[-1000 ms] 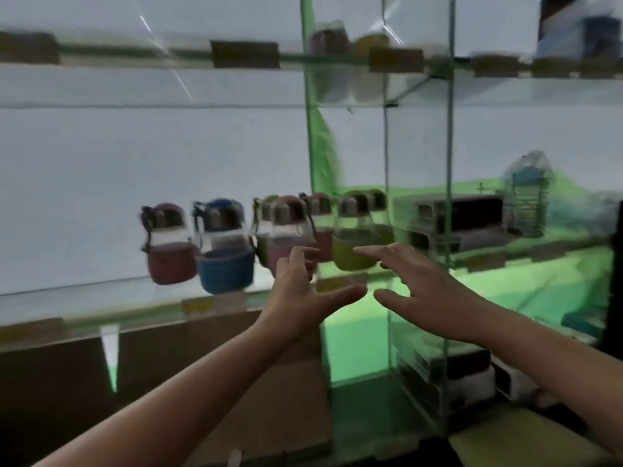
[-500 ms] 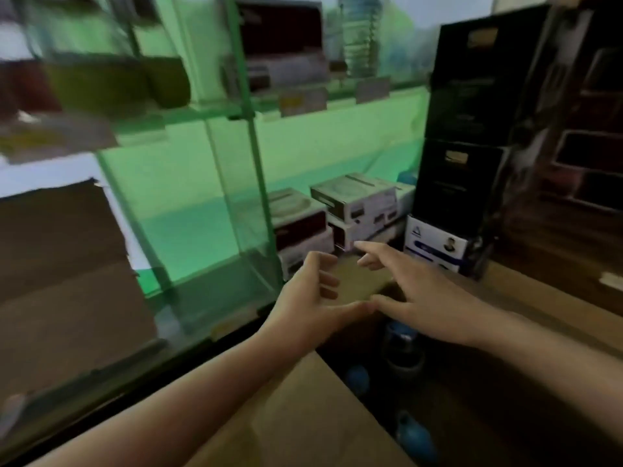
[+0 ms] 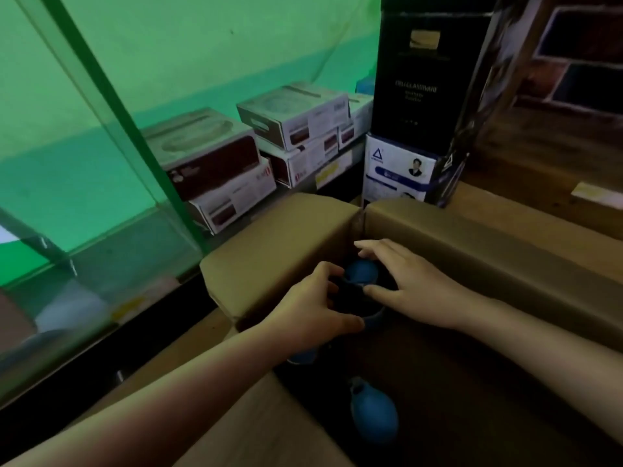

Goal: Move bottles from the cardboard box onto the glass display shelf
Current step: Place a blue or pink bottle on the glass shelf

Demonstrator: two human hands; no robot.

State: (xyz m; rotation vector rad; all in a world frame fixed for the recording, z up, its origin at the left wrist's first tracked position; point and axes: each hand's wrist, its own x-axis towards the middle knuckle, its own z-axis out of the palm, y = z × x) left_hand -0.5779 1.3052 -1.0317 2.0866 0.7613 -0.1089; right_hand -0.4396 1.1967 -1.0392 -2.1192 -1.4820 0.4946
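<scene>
An open cardboard box fills the lower middle of the head view. A blue-lidded bottle stands in its dark inside near the far corner. My left hand curls its fingers and thumb round this bottle's near left side. From the right, my right hand reaches over the bottle, fingers spread and fairly straight, thumb against its top. A second blue bottle lies lower in the box. A third blue bottle shows partly under my left wrist. The glass display case stands at the left.
Several white and red product boxes are stacked behind the glass, just beyond the cardboard box. A tall black carton on a white and blue carton stands at the box's far corner. Wooden shelving lies to the right.
My view swung down from the upper shelf with its row of bottles to the cardboard box. Both hands dropped from the shelf into the box and closed in on the blue-lidded bottle.
</scene>
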